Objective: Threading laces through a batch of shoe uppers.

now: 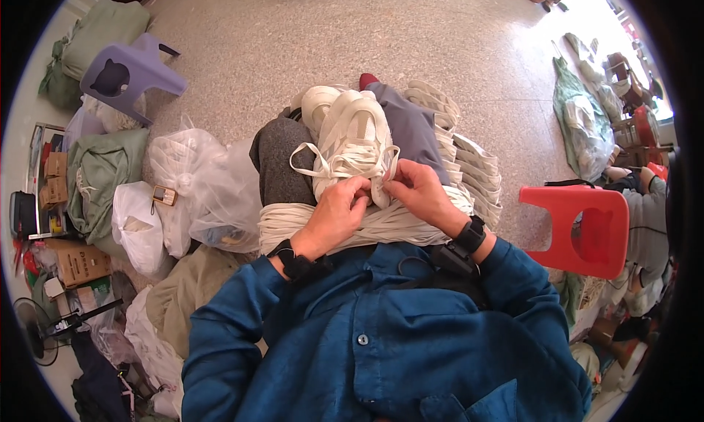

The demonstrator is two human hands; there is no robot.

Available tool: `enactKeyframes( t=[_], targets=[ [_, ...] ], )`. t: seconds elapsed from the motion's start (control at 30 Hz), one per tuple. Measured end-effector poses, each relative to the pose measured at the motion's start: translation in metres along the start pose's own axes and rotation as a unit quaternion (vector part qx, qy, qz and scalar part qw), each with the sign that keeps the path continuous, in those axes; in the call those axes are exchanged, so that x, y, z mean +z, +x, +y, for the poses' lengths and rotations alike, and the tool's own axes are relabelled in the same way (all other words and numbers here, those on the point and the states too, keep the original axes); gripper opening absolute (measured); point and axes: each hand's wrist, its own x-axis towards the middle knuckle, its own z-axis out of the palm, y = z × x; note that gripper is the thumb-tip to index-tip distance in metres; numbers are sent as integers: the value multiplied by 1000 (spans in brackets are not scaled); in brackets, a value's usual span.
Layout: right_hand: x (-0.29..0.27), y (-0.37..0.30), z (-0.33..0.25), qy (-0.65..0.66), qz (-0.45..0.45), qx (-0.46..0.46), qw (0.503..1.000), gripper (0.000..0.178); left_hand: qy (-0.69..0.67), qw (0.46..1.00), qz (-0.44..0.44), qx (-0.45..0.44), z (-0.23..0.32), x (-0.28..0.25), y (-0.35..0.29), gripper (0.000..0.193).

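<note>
A cream lace-up sneaker rests on my lap with its toe pointing away from me, and another pale sneaker lies close against its left side. White shoelaces cross its front and loop out to both sides. My left hand is at the shoe's near end, fingers curled in a pinch; what lies between the fingertips is hidden. On the right, my right hand pinches a lace beside the shoe's opening. A thick bundle of white laces spreads across my lap under both hands.
More pale sneakers are stacked by my right leg. A red stool stands to the right, a purple stool at the far left. Clear plastic bags lie left of my legs, with a small phone on them.
</note>
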Motion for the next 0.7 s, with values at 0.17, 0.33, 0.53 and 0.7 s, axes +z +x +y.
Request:
enactKeyframes(
  t=[0.17, 0.33, 0.53, 0.7],
  targets=[
    [-2, 1, 12, 78, -14, 33, 996, 12, 33, 998, 33, 41, 0, 3, 2, 16],
    [0, 1, 5, 60, 1, 23, 998, 12, 66, 995, 41, 59, 1, 2, 1, 17],
    [4, 1, -6, -100, 50, -85, 990, 13, 57, 995, 48, 66, -2, 3, 1, 18],
    [2, 2, -6, -126, 15, -71, 989, 15, 47, 994, 56, 83, -7, 4, 2, 18]
  ],
)
